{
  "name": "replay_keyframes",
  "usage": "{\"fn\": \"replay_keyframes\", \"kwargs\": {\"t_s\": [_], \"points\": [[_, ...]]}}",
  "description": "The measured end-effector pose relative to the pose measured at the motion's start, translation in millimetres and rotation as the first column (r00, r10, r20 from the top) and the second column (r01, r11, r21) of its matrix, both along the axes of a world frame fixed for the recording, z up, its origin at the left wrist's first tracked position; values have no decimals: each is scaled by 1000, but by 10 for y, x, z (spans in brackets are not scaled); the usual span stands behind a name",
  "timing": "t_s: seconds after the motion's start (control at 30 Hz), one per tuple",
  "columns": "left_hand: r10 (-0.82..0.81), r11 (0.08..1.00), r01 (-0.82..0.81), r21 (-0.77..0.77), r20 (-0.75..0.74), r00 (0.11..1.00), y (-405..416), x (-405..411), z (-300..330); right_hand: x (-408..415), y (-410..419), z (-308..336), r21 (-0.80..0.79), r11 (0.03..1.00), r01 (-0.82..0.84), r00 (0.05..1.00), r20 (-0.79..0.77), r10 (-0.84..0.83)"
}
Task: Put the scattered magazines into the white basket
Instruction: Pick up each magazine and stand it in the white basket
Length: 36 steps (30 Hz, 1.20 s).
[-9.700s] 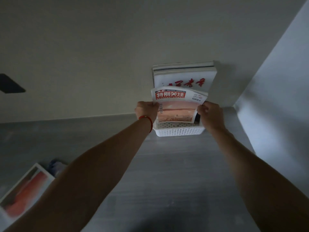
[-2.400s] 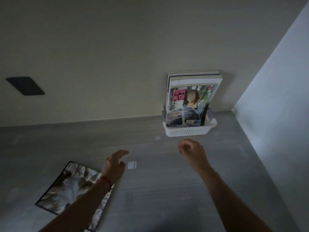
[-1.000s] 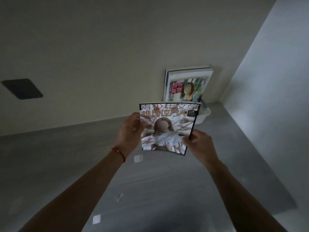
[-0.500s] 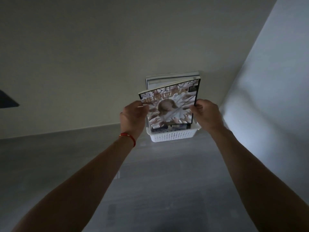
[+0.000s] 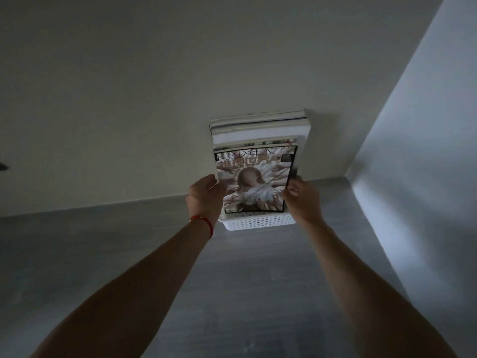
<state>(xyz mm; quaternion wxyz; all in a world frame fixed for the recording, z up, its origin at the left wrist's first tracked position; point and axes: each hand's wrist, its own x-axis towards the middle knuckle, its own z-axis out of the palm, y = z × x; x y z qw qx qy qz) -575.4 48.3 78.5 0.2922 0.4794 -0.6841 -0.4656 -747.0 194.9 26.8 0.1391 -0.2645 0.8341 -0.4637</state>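
Several magazines (image 5: 260, 129) already stood behind your grip in the white basket (image 5: 258, 222); half a second earlier your magazine (image 5: 254, 178) hung above it, and now its lower edge had dropped inside, nearly stowed, your left hand (image 5: 205, 197) and right hand (image 5: 300, 197) pinching its side edges.

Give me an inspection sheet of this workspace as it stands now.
Surface: grey floor, dimly lit.
Job's things: white basket against the wall; magazine upright, its lower edge in the basket, in front of other magazines standing there.
Clutter: nothing seen.
Grippers: left hand grips the magazine's left edge; right hand pinches its right edge.
Cables: nothing seen.
Surroundings: pale wall behind; white panel at right; red cord on left wrist.
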Motion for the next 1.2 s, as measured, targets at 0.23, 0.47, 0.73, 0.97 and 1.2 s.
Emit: {"fn": "replay_keyframes", "kwargs": {"t_s": [0.23, 0.47, 0.73, 0.97, 1.2], "points": [[-65, 998, 63, 20, 127, 990, -109, 60, -258, -98, 62, -33, -78, 995, 55, 994, -95, -63], [-284, 932, 270, 243, 25, 958, -321, -174, -438, -523, -30, -101, 125, 978, -166, 973, 184, 142], [-257, 945, 260, 200, -45, 965, -394, -315, -590, -649, -242, -223, -97, 980, -171, 890, 413, 196], [-173, 933, 226, 281, -201, 964, -315, -284, -653, -546, -195, -302, -160, 985, -60, 901, 417, 123], [-210, 939, 253, 231, -195, 958, -188, -190, -629, -84, 141, -322, -189, 981, 45, 945, 326, 20]]}}
